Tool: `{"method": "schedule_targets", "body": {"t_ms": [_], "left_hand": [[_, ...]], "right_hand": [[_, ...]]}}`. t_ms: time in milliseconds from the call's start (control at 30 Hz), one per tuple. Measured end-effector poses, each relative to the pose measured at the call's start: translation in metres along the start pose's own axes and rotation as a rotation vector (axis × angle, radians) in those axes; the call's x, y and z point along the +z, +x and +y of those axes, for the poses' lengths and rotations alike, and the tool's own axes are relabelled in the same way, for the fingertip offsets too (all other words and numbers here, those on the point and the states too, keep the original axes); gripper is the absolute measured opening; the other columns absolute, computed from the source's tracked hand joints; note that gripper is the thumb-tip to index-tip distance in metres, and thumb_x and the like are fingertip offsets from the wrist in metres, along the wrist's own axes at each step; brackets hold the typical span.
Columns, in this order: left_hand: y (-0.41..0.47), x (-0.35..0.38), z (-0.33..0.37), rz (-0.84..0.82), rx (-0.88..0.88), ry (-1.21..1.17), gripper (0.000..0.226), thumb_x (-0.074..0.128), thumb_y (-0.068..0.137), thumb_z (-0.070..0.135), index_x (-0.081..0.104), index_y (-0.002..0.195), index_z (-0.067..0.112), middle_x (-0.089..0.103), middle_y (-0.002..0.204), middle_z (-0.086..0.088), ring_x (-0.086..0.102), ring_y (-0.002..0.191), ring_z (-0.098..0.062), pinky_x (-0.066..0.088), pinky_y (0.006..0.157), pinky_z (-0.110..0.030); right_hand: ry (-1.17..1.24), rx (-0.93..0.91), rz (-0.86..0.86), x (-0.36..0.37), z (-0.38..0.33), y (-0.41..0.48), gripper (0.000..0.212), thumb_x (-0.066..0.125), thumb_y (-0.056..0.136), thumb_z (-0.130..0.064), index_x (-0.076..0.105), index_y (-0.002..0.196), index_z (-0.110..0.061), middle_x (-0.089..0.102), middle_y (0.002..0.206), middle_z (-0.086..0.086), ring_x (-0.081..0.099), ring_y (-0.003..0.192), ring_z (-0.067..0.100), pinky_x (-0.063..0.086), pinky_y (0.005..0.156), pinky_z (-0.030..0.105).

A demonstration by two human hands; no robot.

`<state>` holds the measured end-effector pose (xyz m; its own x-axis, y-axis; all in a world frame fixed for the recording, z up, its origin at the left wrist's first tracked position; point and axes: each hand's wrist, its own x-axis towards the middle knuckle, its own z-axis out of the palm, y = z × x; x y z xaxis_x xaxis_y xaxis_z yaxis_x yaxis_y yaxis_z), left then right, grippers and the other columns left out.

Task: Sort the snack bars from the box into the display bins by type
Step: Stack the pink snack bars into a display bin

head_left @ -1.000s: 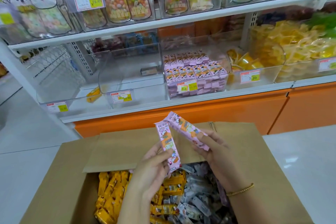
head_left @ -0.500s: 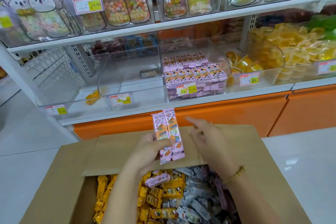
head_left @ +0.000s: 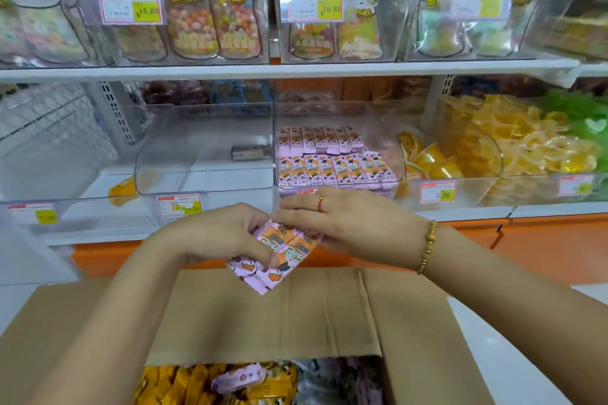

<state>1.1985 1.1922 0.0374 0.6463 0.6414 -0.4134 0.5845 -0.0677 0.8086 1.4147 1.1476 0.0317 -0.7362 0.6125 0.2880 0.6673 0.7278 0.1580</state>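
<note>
The held snack bars [head_left: 279, 253] wear pale pink wrappers with orange panels and small cartoon prints, like the rows in the clear bin [head_left: 385, 122]. The box [head_left: 296, 316] is plain brown cardboard. Inside lie yellow-orange wrappers [head_left: 177, 385] and grey ones [head_left: 329, 378]. Price tags [head_left: 131, 6] are white, red-edged, with yellow patches. The bracelet [head_left: 427, 246] is gold.

Single head view, wide-angle, faces forward-down toward shelf [head_left: 296, 69], close above box [head_left: 263, 312].
</note>
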Motion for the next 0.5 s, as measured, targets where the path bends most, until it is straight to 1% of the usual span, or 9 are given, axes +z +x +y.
{"method": "schedule_targets", "body": {"t_ms": [67, 100, 133, 200, 267, 300, 367, 433, 500], "left_hand": [[0.012, -0.009, 0.012, -0.039, 0.058, -0.046, 0.031, 0.074, 0.079, 0.009, 0.063, 0.104, -0.003, 0.071, 0.087, -0.016, 0.07, 0.072, -0.022, 0.056, 0.066, -0.029], [0.018, -0.014, 0.017, -0.006, 0.095, -0.096, 0.03, 0.074, 0.079, 0.016, 0.065, 0.105, 0.002, 0.072, 0.09, -0.013, 0.068, 0.075, -0.016, 0.055, 0.07, -0.027], [0.026, -0.021, 0.021, 0.079, 0.123, -0.137, 0.029, 0.073, 0.08, 0.025, 0.068, 0.104, 0.011, 0.073, 0.093, -0.006, 0.067, 0.081, -0.013, 0.055, 0.077, -0.027], [0.051, -0.036, 0.023, 0.38, 0.144, -0.172, 0.023, 0.068, 0.083, 0.032, 0.068, 0.101, 0.019, 0.071, 0.1, 0.003, 0.065, 0.095, -0.012, 0.05, 0.09, -0.029], [0.081, -0.049, 0.026, 0.69, 0.131, -0.122, 0.026, 0.067, 0.086, 0.026, 0.066, 0.109, 0.014, 0.068, 0.109, 0.002, 0.062, 0.1, -0.014, 0.046, 0.092, -0.027], [0.096, -0.053, 0.026, 0.754, 0.124, -0.069, 0.032, 0.068, 0.086, 0.021, 0.064, 0.115, 0.01, 0.065, 0.11, 0.003, 0.06, 0.097, -0.013, 0.044, 0.087, -0.023], [0.121, -0.054, 0.026, 0.757, 0.105, 0.07, 0.032, 0.069, 0.085, 0.013, 0.065, 0.116, 0.007, 0.064, 0.105, 0.004, 0.057, 0.088, -0.011, 0.039, 0.073, -0.018], [0.139, -0.056, 0.019, 0.773, 0.097, 0.121, 0.023, 0.069, 0.083, 0.009, 0.07, 0.106, 0.01, 0.071, 0.101, -0.004, 0.06, 0.081, -0.014, 0.039, 0.064, -0.021], [0.148, -0.058, 0.01, 0.798, 0.123, 0.072, 0.023, 0.07, 0.081, 0.006, 0.072, 0.103, 0.013, 0.073, 0.095, -0.005, 0.065, 0.082, -0.017, 0.041, 0.063, -0.021]], "right_hand": [[-0.042, 0.044, 0.025, -0.001, 0.022, -0.01, 0.063, 0.071, 0.075, -0.014, 0.051, 0.135, -0.019, 0.056, 0.132, 0.0, 0.053, 0.105, 0.022, 0.054, 0.074, 0.037], [-0.047, 0.102, 0.055, -0.002, 0.035, -0.016, 0.065, 0.075, 0.072, -0.017, 0.053, 0.133, -0.019, 0.058, 0.126, -0.001, 0.049, 0.106, 0.019, 0.051, 0.077, 0.033], [-0.039, 0.184, 0.093, -0.003, 0.047, -0.022, 0.065, 0.078, 0.07, -0.021, 0.053, 0.131, -0.018, 0.059, 0.12, -0.001, 0.045, 0.105, 0.018, 0.05, 0.079, 0.033], [0.005, 0.424, 0.166, -0.003, 0.07, -0.026, 0.063, 0.078, 0.072, -0.03, 0.054, 0.129, -0.017, 0.06, 0.11, 0.0, 0.042, 0.102, 0.017, 0.05, 0.082, 0.037], [0.053, 0.699, 0.19, 0.007, 0.098, -0.019, 0.065, 0.076, 0.074, -0.04, 0.052, 0.129, -0.016, 0.06, 0.111, 0.003, 0.046, 0.104, 0.021, 0.045, 0.085, 0.035], [0.064, 0.827, 0.178, 0.014, 0.112, -0.009, 0.066, 0.075, 0.073, -0.046, 0.053, 0.127, -0.014, 0.06, 0.112, 0.005, 0.048, 0.106, 0.024, 0.043, 0.085, 0.034], [0.093, 1.012, 0.126, 0.029, 0.138, 0.017, 0.064, 0.071, 0.072, -0.055, 0.057, 0.114, -0.009, 0.063, 0.105, 0.011, 0.054, 0.104, 0.029, 0.044, 0.077, 0.033], [0.158, 1.13, 0.047, 0.045, 0.162, 0.05, 0.053, 0.068, 0.076, -0.056, 0.057, 0.084, -0.005, 0.062, 0.078, 0.012, 0.06, 0.082, 0.031, 0.041, 0.057, 0.029], [0.189, 1.186, -0.03, 0.061, 0.176, 0.086, 0.064, 0.057, 0.079, -0.069, 0.048, 0.063, -0.007, 0.05, 0.061, 0.008, 0.053, 0.062, 0.026, 0.038, 0.05, 0.025]]}}
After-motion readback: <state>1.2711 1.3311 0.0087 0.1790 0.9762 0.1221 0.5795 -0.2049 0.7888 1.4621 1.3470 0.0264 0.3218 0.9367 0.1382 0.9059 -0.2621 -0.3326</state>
